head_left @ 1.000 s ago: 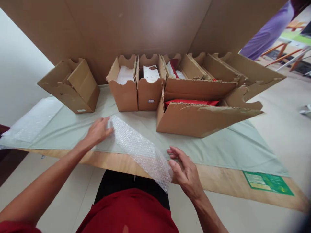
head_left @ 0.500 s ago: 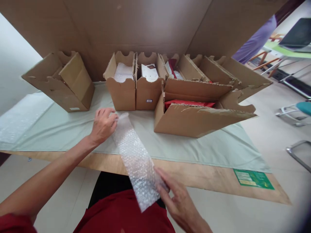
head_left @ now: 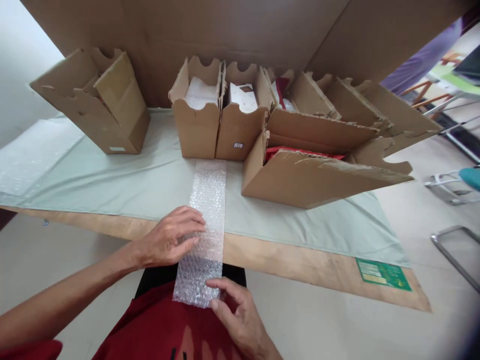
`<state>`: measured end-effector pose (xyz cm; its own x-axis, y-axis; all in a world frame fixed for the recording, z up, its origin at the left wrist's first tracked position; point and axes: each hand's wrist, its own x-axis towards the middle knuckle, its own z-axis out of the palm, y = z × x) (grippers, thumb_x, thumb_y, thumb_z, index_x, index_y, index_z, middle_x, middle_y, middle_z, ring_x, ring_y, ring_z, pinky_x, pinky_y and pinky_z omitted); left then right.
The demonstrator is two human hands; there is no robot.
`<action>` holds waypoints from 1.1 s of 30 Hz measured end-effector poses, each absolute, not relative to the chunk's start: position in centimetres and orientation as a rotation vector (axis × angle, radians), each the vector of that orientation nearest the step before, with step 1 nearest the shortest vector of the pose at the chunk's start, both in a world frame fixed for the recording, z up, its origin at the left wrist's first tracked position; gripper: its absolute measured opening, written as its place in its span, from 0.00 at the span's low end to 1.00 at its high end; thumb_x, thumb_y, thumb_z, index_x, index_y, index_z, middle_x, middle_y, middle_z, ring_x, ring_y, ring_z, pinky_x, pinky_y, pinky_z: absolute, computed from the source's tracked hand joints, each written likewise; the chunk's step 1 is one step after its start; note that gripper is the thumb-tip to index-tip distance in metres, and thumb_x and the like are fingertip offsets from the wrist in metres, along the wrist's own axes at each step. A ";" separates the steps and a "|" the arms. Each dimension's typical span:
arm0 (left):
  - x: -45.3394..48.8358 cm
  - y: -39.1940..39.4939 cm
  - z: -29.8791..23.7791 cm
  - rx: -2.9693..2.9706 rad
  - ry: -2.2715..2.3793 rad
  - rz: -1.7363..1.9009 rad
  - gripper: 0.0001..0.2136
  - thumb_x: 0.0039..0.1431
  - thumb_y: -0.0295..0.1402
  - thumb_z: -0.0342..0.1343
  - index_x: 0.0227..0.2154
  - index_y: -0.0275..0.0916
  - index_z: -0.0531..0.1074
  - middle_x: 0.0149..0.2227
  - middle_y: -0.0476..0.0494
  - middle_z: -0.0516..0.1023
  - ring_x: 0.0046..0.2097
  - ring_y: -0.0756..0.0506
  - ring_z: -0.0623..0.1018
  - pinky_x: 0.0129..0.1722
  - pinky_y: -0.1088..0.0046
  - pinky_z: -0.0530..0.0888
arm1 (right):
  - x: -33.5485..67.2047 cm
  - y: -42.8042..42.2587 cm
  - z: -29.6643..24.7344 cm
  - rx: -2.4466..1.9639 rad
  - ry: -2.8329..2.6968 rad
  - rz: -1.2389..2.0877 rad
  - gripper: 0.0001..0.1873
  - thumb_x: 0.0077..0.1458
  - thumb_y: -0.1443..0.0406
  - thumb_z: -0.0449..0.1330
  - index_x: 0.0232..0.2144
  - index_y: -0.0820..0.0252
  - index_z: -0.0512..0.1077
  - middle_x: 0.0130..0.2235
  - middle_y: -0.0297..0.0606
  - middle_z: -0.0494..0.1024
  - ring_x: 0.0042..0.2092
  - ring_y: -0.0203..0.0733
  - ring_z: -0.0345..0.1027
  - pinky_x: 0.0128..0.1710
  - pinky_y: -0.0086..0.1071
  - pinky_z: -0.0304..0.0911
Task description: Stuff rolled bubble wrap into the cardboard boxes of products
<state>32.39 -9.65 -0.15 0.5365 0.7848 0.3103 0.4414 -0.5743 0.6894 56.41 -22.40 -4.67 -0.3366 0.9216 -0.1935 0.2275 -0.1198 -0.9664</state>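
Bubble wrap [head_left: 213,230] is overhanging the table edge [head_left: 270,252] at six o'clock, boxes [head_left: 197,132] standing at twelve. Left hand [head_left: 173,238], unclenched, is resting on it; right hand [head_left: 238,312] is touching its five-o'clock corner, grip unclear. Cloth [head_left: 112,182] is stretching toward ten.

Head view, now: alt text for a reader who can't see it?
A left hand is over the left edge of a bubble-wrap strip, with the right hand at its near right corner. The strip overhangs the near edge of a cloth-covered table; open cardboard boxes stand beyond it.
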 end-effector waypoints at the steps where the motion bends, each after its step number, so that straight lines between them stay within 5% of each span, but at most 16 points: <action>1: 32.0 -10.7 -0.1 2.142 1.084 0.864 0.09 0.65 0.31 0.54 0.41 0.40 0.80 0.42 0.38 0.83 0.49 0.40 0.79 0.50 0.60 0.75 | 56.6 -21.9 -4.3 -1.281 -1.574 1.514 0.15 0.59 0.62 0.60 0.46 0.54 0.81 0.35 0.37 0.81 0.33 0.41 0.71 0.35 0.31 0.67; 7: 29.9 -15.1 -1.0 1.532 1.548 0.751 0.13 0.63 0.42 0.55 0.28 0.40 0.77 0.27 0.46 0.77 0.31 0.46 0.75 0.30 0.72 0.71 | 57.9 -20.3 -2.9 -1.328 -1.566 1.568 0.12 0.60 0.60 0.61 0.41 0.56 0.82 0.34 0.38 0.82 0.34 0.41 0.73 0.35 0.32 0.69; 12: 30.0 -19.1 -2.7 1.029 1.339 0.640 0.26 0.63 0.57 0.53 0.29 0.38 0.78 0.28 0.43 0.78 0.29 0.46 0.75 0.24 0.73 0.71 | 56.4 -21.4 -4.1 -1.258 -1.249 1.761 0.17 0.60 0.50 0.65 0.38 0.57 0.80 0.34 0.39 0.81 0.34 0.41 0.73 0.36 0.33 0.71; 16: 31.8 -19.4 -3.7 0.739 1.227 0.736 0.26 0.54 0.59 0.61 0.25 0.37 0.75 0.22 0.50 0.70 0.22 0.52 0.67 0.20 0.76 0.64 | 56.8 -22.3 -4.4 -1.235 -1.342 1.809 0.18 0.61 0.49 0.64 0.40 0.58 0.80 0.34 0.40 0.81 0.34 0.42 0.74 0.36 0.34 0.71; 20: 33.7 -19.0 -4.1 0.674 1.221 0.784 0.22 0.49 0.54 0.68 0.28 0.37 0.75 0.22 0.51 0.71 0.21 0.54 0.64 0.20 0.77 0.60 | 59.5 -22.0 -2.5 -1.463 -1.585 1.253 0.17 0.64 0.58 0.62 0.52 0.54 0.77 0.38 0.39 0.82 0.38 0.43 0.76 0.39 0.35 0.72; 23: 35.3 -19.0 -3.8 0.695 1.204 0.820 0.21 0.48 0.52 0.69 0.27 0.38 0.73 0.23 0.51 0.72 0.23 0.53 0.67 0.24 0.76 0.64 | 59.5 -21.5 -0.9 -1.544 -1.682 0.703 0.16 0.64 0.60 0.62 0.52 0.53 0.76 0.39 0.39 0.82 0.40 0.44 0.75 0.42 0.37 0.72; 28: 37.5 -18.3 -2.9 0.726 1.123 0.864 0.25 0.46 0.56 0.70 0.25 0.39 0.70 0.26 0.50 0.73 0.29 0.50 0.70 0.31 0.74 0.69 | 55.3 -20.2 -1.2 -1.390 -1.860 0.918 0.23 0.58 0.54 0.67 0.53 0.56 0.77 0.49 0.46 0.82 0.48 0.51 0.76 0.50 0.43 0.72; 31: 37.0 -17.9 -2.5 0.826 1.118 0.842 0.28 0.51 0.62 0.62 0.21 0.39 0.70 0.23 0.50 0.70 0.26 0.50 0.67 0.29 0.73 0.67 | 54.8 -19.4 -2.0 -1.384 -1.672 1.071 0.13 0.64 0.56 0.61 0.39 0.57 0.80 0.39 0.42 0.83 0.40 0.46 0.76 0.42 0.37 0.72; 33: 36.0 -18.0 -2.6 0.946 1.198 0.880 0.29 0.56 0.62 0.58 0.19 0.39 0.71 0.21 0.49 0.70 0.26 0.50 0.67 0.29 0.72 0.66 | 56.1 -18.8 -1.9 -1.394 -1.485 1.151 0.16 0.66 0.55 0.58 0.34 0.57 0.80 0.33 0.39 0.81 0.34 0.44 0.75 0.34 0.33 0.70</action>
